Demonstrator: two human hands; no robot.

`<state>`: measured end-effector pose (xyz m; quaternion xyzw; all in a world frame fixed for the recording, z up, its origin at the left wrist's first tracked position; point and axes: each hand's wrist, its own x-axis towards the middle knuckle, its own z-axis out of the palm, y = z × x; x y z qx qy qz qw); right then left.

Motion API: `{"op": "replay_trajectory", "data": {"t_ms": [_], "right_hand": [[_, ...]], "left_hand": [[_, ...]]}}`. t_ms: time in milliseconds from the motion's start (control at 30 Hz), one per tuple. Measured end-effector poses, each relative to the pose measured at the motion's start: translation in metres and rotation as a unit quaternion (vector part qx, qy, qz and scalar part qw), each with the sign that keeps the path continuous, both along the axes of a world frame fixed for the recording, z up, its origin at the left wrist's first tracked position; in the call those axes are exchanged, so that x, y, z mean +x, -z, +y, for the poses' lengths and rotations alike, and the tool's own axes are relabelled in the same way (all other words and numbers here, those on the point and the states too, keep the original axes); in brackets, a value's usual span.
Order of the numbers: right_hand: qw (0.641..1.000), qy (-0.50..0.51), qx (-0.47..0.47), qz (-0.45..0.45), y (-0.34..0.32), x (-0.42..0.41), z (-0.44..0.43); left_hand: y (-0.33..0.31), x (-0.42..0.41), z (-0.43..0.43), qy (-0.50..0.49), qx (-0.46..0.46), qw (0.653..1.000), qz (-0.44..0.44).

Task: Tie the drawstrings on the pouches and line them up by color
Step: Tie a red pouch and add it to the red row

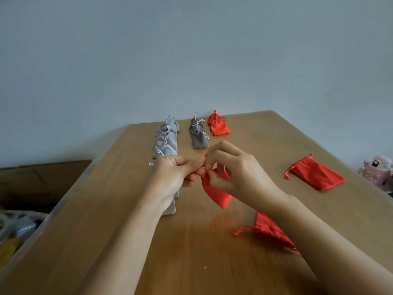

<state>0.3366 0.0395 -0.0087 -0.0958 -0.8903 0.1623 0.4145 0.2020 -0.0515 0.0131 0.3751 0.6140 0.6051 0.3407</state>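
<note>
Red pouch hangs above the wooden table, its drawstring pinched by both left hand and right hand.

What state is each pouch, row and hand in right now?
Held red pouch, lifted off the table, neck gathered.
Drawstring, mid-tie, looped between the hands.
Left hand, fingers pinch the drawstring.
Right hand, fingers pinch the drawstring.
Right red pouch, flat, not cinched, outside the rows.
Near red pouch, lying down, strings trailing, partly hidden.
Red row, two pouches, cinched.
Dark grey row, cinched.
Light grey row, cinched, near end hidden.
</note>
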Motion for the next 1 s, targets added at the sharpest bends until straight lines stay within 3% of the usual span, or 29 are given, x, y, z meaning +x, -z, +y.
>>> {"op": "replay_trajectory", "data": {"t_ms": [133,233,567,800,1000], "right_hand": [[0.998,0.008,0.059,-0.001,0.002,-0.001,-0.005],[0.998,-0.023,0.048,-0.019,0.005,-0.005,-0.011],[0.996,0.015,0.075,-0.035,0.009,-0.009,-0.018],[0.996,0.023,0.085,-0.02,0.006,-0.011,-0.021],[0.999,0.006,0.041,-0.021,0.008,-0.009,-0.019]], "left_hand": [[-0.002,-0.007,-0.004,0.052,-0.054,0.997,0.012],[-0.002,-0.014,-0.007,0.073,-0.099,0.991,0.048],[-0.008,-0.016,-0.014,0.11,-0.155,0.974,0.123],[-0.011,-0.021,-0.018,0.109,-0.149,0.972,0.144],[-0.014,-0.026,-0.022,0.141,-0.128,0.969,0.16]]}}
